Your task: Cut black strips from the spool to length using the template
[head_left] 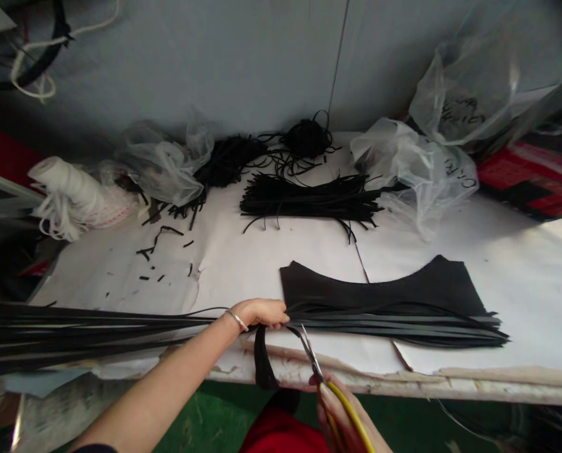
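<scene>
My left hand (268, 313) is closed around a bundle of long black strips (394, 327) near the table's front edge. The strips run left past my forearm and right to ragged ends. Behind them, partly covered, lies a black panel (370, 292) with a curved-in top edge. A short black band (263, 362) hangs over the edge just below my left hand. In my right hand (340, 406) is a pair of scissors (311, 352) with yellow handles. Their blades point up toward the strips, close to my left hand; whether they touch a strip I cannot tell.
A cut bundle of black strips (309, 196) lies farther back, with tangled black strips (307, 137) behind it. Clear plastic bags (417, 170) sit at the back right. A white roll (68, 182) stands at left, near black scraps (144, 277). A red box (526, 179) is at right.
</scene>
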`<action>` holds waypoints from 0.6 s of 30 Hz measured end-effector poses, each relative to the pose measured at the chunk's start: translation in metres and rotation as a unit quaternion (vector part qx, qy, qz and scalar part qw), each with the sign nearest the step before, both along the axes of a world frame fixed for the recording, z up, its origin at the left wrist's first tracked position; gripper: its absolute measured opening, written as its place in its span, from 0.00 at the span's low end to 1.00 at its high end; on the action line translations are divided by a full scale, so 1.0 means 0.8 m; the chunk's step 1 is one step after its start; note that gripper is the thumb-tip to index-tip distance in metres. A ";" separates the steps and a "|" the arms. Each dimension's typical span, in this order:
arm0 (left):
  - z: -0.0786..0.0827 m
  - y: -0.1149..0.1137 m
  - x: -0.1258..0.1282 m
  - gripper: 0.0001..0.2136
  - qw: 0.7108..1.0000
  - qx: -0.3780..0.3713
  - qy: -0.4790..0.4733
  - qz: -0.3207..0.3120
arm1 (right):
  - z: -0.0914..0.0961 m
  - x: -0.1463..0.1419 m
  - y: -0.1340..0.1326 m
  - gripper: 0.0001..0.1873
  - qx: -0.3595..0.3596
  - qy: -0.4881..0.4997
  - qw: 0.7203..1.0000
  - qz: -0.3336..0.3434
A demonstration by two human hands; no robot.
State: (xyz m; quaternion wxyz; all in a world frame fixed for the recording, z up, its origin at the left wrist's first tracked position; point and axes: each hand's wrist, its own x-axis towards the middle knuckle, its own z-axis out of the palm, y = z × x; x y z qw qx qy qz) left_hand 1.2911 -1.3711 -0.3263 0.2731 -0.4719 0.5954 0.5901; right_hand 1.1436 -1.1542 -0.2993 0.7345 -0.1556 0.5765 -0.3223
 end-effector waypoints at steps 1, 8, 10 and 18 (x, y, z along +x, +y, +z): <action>-0.002 -0.002 0.001 0.09 1.000 0.011 0.005 0.009 | 0.001 0.006 -0.008 0.36 0.020 -0.007 1.000 0.016; -0.012 -0.012 0.012 0.08 0.994 0.082 0.045 0.059 | -0.003 0.026 -0.033 0.37 0.050 -0.013 0.997 0.063; -0.014 -0.014 0.014 0.08 0.990 0.104 0.058 0.071 | -0.003 0.033 -0.040 0.36 0.060 -0.014 0.997 0.046; -0.012 -0.023 0.021 0.11 0.971 0.189 0.108 0.098 | -0.005 0.053 -0.066 0.31 -0.003 0.024 0.998 0.052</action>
